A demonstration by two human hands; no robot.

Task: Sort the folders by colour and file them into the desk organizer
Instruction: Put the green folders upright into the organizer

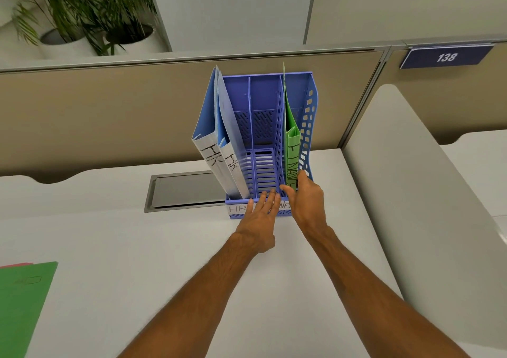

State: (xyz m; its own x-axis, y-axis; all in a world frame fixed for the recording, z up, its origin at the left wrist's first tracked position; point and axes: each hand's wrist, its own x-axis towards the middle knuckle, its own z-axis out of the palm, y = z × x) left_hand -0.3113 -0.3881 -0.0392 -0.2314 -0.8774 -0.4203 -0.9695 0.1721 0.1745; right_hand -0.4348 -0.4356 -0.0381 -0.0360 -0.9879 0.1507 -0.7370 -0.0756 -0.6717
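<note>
A blue plastic desk organizer (269,89) with three slots stands at the back of the white desk. Two blue folders (216,127) labelled HR lean in its left slot. A green folder (291,154) with a handwritten spine stands in the right slot. The middle slot holds nothing. My right hand (307,201) pinches the bottom of the green folder's spine between thumb and fingers. My left hand (260,218) lies flat with fingers spread on the organizer's front lip, holding nothing. Another green folder (22,303) lies on the desk at the lower left, with a pink edge showing beneath it.
A grey metal cable hatch (183,190) is set into the desk just left of the organizer. A beige partition (109,116) runs behind, with potted plants (90,15) above it. A white divider (411,165) rises on the right, near a sign reading 138 (445,57).
</note>
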